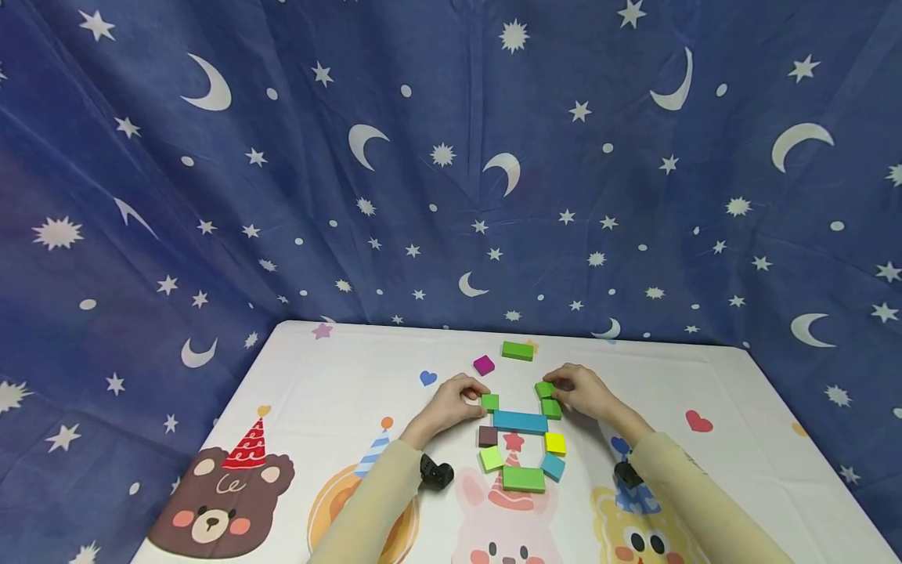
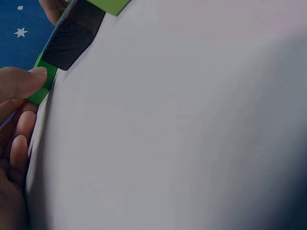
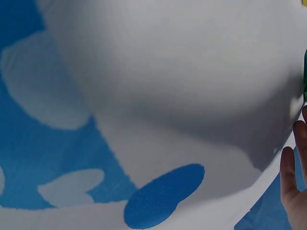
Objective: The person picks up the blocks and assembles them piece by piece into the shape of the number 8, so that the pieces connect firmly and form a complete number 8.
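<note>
My left hand (image 1: pixel 449 407) pinches a small green block (image 1: pixel 490 403) at the left end of a long blue block (image 1: pixel 520 422). In the left wrist view the thumb presses that green block (image 2: pixel 39 95), near a dark brown block (image 2: pixel 74 38). My right hand (image 1: pixel 579 389) has its fingertips around another small green block (image 1: pixel 544 389), which touches a green block (image 1: pixel 551 409) just below it. Below the blue block lie a brown block (image 1: pixel 488 436), a yellow block (image 1: pixel 555 444), a light green block (image 1: pixel 491 460), a blue square block (image 1: pixel 553 467) and a long green block (image 1: pixel 524 479), forming a ring.
Beyond the hands lie a magenta block (image 1: pixel 484 365) and a green rectangular block (image 1: pixel 517 351). The white tablecloth (image 1: pixel 317 376) carries printed animals, hearts and stars. A dark blue curtain (image 1: pixel 423 196) with moons and stars hangs behind the table.
</note>
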### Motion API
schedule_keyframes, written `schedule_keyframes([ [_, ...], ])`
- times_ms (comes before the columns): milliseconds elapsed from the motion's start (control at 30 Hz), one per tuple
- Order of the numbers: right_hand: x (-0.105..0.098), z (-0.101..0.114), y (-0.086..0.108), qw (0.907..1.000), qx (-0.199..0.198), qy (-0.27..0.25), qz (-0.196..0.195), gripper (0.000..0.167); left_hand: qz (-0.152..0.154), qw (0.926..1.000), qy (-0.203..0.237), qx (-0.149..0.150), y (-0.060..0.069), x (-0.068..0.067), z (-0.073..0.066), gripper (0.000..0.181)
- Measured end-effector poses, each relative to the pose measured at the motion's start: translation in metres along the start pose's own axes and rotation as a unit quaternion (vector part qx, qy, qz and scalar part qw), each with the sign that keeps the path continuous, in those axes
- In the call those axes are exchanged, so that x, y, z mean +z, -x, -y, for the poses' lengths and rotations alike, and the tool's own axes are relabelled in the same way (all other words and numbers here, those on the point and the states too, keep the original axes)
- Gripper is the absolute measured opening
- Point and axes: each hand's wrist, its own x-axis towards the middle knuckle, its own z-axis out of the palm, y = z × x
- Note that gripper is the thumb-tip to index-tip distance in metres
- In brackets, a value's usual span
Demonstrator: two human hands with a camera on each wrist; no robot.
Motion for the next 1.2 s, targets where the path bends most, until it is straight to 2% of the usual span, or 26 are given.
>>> schedule_keyframes([
  [300,-0.004,-0.002,0.003,1.0000,-0.001,0.001,-0.003,0.028,0.009,0.9999,0.005,0.003,-0.004,0.004,-0.003,0.031],
  [667,-0.011,-0.005,0.009,0.9997,-0.022,0.005,-0.014,0.026,0.023,0.9996,0.016,0.006,-0.009,0.007,-0.006,0.037],
  [900,-0.009,-0.003,0.007,0.9995,-0.023,0.012,-0.018,0.025,0.031,0.9993,0.013,0.018,-0.009,0.000,-0.004,0.038],
  [1200,-0.002,0.007,0.004,0.9996,-0.020,0.013,-0.013,0.025,0.051,0.9986,0.016,0.003,-0.005,-0.011,0.000,0.038],
])
